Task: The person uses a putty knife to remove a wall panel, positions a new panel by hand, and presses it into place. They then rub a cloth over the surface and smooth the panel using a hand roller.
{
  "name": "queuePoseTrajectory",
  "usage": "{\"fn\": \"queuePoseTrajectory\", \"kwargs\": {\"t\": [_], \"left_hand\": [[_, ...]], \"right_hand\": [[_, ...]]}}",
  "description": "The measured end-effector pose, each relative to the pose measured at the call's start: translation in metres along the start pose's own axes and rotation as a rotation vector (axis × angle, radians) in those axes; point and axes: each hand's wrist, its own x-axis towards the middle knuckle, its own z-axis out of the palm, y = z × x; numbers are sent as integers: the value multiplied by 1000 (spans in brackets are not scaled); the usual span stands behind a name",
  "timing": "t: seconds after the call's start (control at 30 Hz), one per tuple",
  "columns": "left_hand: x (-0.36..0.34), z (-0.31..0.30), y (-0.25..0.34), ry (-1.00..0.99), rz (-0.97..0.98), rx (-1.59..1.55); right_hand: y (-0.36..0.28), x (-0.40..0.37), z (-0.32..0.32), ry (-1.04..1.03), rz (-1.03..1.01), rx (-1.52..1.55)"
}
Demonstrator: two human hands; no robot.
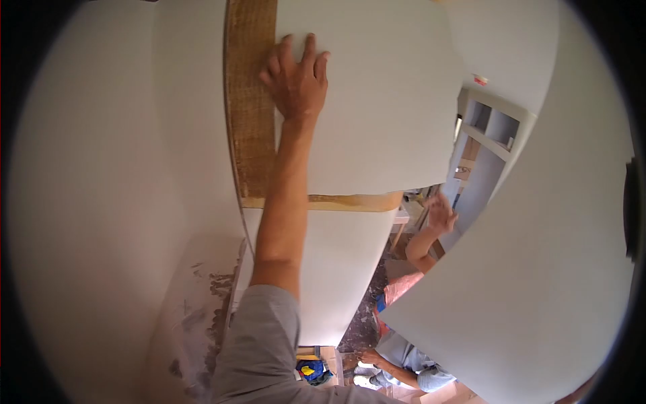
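My left hand (299, 84) reaches up with its fingers spread. It lies on a white sheet (377, 101), near the sheet's left edge. Beside the fingertips runs a bare brown strip (252, 101), which looks like wood. A narrower brown band (353, 203) shows under the sheet's lower edge. Below the band is a white panel surface (343, 262). My right hand is not in view.
A large white curved sheet (538, 269) fills the right side. Behind it show another person's raised hand (441, 215) and a person's lowered hand (368, 357). White shelving (494, 124) stands farther back. A plain wall (101, 168) rises at left.
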Motion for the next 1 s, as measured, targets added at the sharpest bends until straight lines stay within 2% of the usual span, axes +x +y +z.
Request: {"fn": "queuePoseTrajectory", "kwargs": {"t": [0.03,0.13,0.23,0.3,0.33,0.43,0.53,0.6,0.67,0.73,0.83,0.93,1.0], "left_hand": [[-1,-1,0,-29,117,-23],[2,-2,-3,-147,241,-142],[0,-2,-5,-220,252,-110],[-1,0,2,-172,206,-121],[2,1,3,-139,182,-128],[4,5,6,-174,166,21],[-3,-6,-2,-307,131,-226],[-22,1,-17,-363,272,-370],[-32,-4,-14,-369,330,-332],[-54,-30,1,-325,288,-112],[-71,-32,-7,-334,268,-165],[-82,-50,-9,-261,-74,-62],[-116,-59,-11,-263,-223,-127]], "right_hand": [[7,1,-4,4,-34,-42],[23,2,-9,2,-132,-144],[31,5,-8,-17,-256,-273],[23,1,5,-31,-373,-456],[11,-10,17,22,-278,-184],[-3,-18,26,19,-157,-51],[-10,-24,17,34,-46,79],[-2,-25,11,39,-49,72],[11,-23,8,38,-102,8],[22,-25,3,45,-159,-47],[30,-26,1,43,-257,-140],[31,-22,8,34,-320,-174],[24,-27,7,6,-249,-134]]}}
